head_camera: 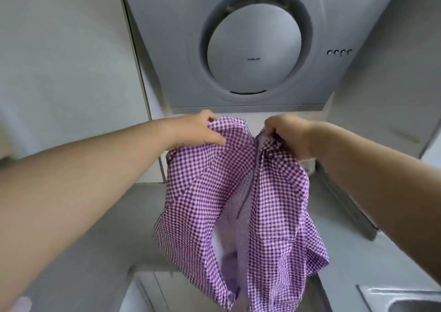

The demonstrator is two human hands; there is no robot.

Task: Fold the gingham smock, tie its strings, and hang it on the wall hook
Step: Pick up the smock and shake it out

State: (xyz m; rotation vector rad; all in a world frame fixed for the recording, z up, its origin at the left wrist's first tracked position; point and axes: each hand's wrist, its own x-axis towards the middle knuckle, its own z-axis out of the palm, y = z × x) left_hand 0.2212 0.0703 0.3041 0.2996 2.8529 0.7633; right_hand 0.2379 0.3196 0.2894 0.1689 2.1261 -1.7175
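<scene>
Purple-and-white gingham cotton smock [241,199] held up in the air, over the grey surface [114,228].

Left hand [194,131] and right hand [290,135] each pinch a top edge with curled fingers; the cloth hangs free below the grey range hood [253,49].

A grey table [119,228] is stretching across the lower part of the view, running from about 8 o'clock round to 4 o'clock. A steel sink [405,298] is sitting sunk into it at 5 o'clock, only its corner showing. Nothing loose is visibly lying on the bare stretch.
</scene>
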